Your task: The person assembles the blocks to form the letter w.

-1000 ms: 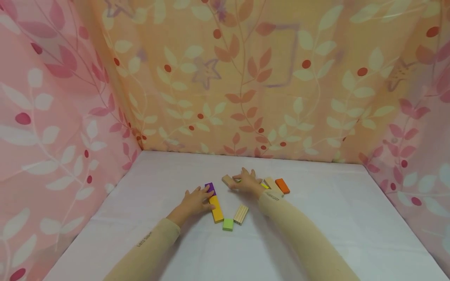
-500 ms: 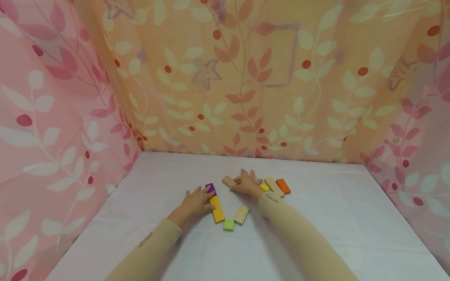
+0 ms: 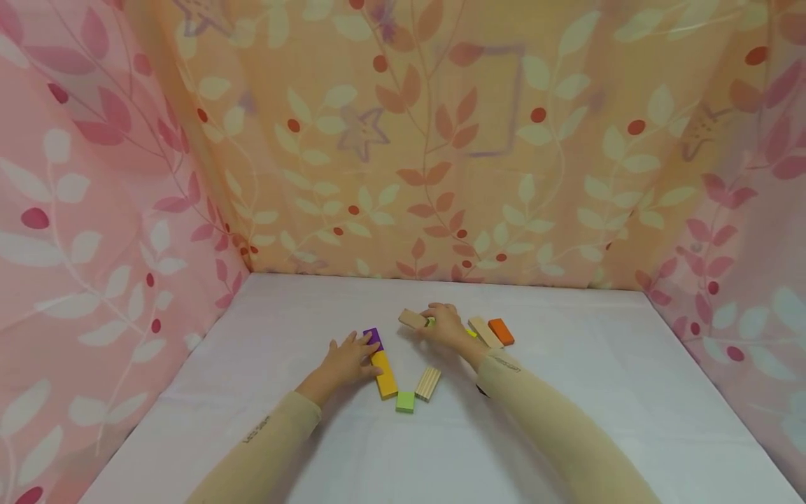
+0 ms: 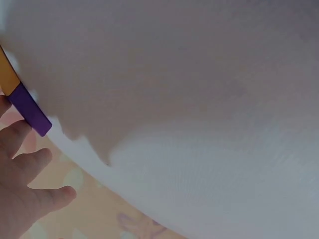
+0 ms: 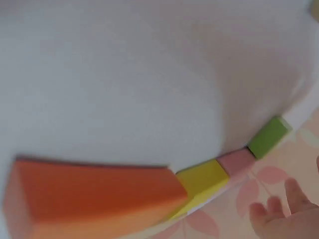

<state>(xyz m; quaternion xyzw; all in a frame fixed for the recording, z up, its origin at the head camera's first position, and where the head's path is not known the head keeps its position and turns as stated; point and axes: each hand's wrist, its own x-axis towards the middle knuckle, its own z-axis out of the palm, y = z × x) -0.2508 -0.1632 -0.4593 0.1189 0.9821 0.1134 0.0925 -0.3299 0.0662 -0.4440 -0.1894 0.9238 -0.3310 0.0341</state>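
Below mid-frame, the right hand [image 3: 446, 327] pinches the tan block [image 3: 411, 318], which a loose grip could let slip; slightly left, the spread left hand [image 3: 345, 361] could, by sideways pressure, skew the purple block [image 3: 373, 334].

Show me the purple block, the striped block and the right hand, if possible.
Purple block [image 4: 30, 109]: left wrist view, its long face.
Striped block [image 3: 429, 383]: head view, its top.
Right hand [image 3: 444, 327]: head view, its back.

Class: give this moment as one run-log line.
left hand: touches purple block | right hand: pinches plain wooden block | rightmost: orange block
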